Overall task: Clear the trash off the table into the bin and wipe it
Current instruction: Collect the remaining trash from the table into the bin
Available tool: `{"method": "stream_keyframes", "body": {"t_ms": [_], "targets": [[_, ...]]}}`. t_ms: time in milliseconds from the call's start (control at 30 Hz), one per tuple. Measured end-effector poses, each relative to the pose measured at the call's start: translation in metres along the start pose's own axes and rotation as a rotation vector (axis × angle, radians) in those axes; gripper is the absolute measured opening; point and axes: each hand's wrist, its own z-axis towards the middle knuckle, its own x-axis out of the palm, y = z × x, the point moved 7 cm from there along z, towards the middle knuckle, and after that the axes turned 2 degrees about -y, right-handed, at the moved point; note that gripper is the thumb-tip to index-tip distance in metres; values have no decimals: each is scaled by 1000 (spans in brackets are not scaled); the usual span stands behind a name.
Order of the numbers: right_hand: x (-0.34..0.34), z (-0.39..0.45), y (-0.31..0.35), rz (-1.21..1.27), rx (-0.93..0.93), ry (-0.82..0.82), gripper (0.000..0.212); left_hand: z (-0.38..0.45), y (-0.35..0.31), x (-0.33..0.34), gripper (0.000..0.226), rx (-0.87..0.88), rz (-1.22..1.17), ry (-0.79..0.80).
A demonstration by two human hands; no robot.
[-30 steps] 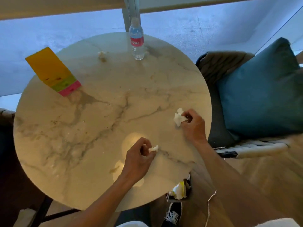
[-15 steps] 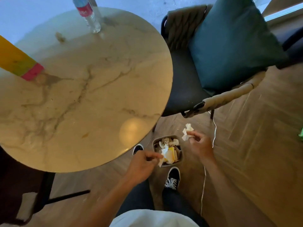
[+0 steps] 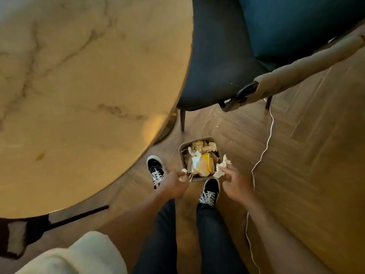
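Observation:
A small square bin [image 3: 181,150] stands on the wooden floor between my feet, filled with crumpled paper and a yellow wrapper. My left hand [image 3: 173,185] pinches a small white paper scrap [image 3: 184,171] at the bin's near left corner. My right hand [image 3: 236,183] grips a larger crumpled tissue [image 3: 222,168] just over the bin's right edge. The round marble table [image 3: 83,91] fills the upper left; the part in view carries only a small stain.
A dark chair [image 3: 217,62] with a teal cushion [image 3: 300,22] and padded armrest stands right of the table. A thin white cable [image 3: 264,153] trails over the floor by my right arm. My black sneakers flank the bin.
Both hands left the table with their paper scraps and dropped down to the bin. My view tilted from the tabletop to the floor, and the bottle and yellow card went out of sight.

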Motion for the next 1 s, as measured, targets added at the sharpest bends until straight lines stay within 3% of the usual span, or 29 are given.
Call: {"method": "stream_keyframes", "body": {"t_ms": [233,433,600,800,1000], "targets": [[33,98,-47,-62,44,50,58,94,7,33,55,-86,-16,81],[64,159,-92,108,175,104,47,148,15,54,61,-156,-66,63],[58,156,-100,290,300,23,42,150,7,53,54,-154,-118,32],[18,108,-43,336,220,18,32,90,-23,29,38,-39,-191,31],[-32,25,53,317,52,-7,12,-8,-44,-8,29,50,-209,10]]}}
